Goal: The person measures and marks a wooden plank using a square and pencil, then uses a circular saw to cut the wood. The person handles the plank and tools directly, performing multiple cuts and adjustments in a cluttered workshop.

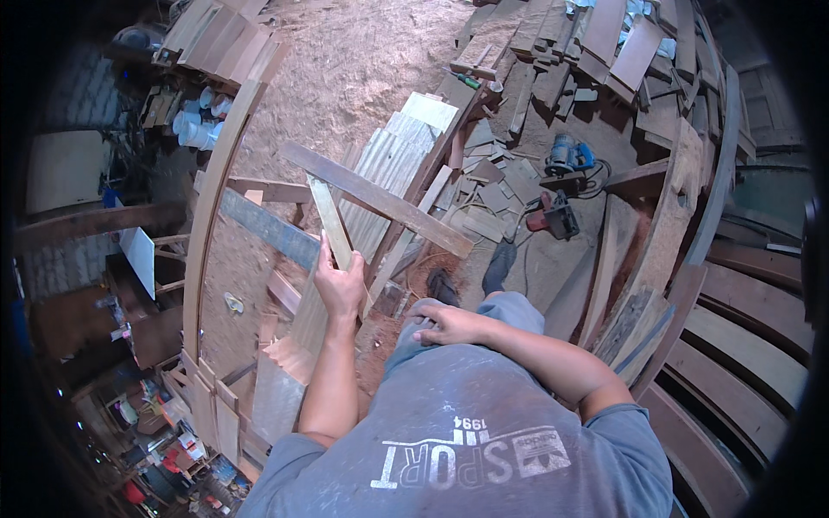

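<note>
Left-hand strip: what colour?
Strip is pale yellowish tan; best seen in the head view.

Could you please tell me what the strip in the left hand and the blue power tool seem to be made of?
The strip in the left hand looks like wood, probably unvarnished: pale, yellowish and matt. The blue power tool seems to have a plastic or painted-metal housing; its blue colour leaves that open.

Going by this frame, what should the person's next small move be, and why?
Probably bring the right hand over to steady the pale wood strip: only the left hand grips it, near one end, while the right holds nothing and rests on the grey clothing.
</note>
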`<state>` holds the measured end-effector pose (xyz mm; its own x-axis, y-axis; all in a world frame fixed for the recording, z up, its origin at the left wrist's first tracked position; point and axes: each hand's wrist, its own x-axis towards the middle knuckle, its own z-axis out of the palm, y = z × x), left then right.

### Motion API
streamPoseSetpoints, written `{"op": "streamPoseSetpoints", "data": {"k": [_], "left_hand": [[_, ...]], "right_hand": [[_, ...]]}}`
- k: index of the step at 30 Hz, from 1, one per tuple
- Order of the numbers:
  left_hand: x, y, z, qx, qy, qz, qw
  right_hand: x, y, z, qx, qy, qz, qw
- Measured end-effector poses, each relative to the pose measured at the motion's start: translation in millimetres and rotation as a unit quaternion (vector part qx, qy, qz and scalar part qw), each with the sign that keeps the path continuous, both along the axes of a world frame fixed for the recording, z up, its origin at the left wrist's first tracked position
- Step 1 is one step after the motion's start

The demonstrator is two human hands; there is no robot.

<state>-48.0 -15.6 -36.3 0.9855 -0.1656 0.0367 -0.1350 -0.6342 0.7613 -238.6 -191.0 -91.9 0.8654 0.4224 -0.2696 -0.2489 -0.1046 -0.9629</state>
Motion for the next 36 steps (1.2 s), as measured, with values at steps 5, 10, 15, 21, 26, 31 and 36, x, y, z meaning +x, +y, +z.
{"op": "streamPoseSetpoints", "data": {"k": [5,10,15,21,26,31,36], "left_hand": [[5,11,-16,0.152,-0.086,-0.002,0.985],[5,25,-40,0.217,-0.164,-0.022,0.962],[10,10,-31,0.182,-0.094,-0.012,0.979],[12,8,-29,0.151,-0.120,0.008,0.981],[19,13,-30,0.116,-0.100,0.024,0.988],[22,15,-33,0.102,-0.076,0.058,0.990],[19,10,-31,0.078,-0.048,0.084,0.992]], "right_hand": [[-11,-20,3,0.008,0.114,-0.034,0.993],[-18,-40,-4,-0.028,0.134,-0.033,0.990],[-31,-52,-27,-0.045,0.151,-0.040,0.987],[-40,-68,-50,-0.034,0.162,-0.048,0.985],[-40,-86,-45,-0.058,0.185,-0.036,0.980],[-51,-93,-57,-0.035,0.216,-0.076,0.973],[-60,-101,-71,-0.063,0.253,-0.076,0.963]]}}
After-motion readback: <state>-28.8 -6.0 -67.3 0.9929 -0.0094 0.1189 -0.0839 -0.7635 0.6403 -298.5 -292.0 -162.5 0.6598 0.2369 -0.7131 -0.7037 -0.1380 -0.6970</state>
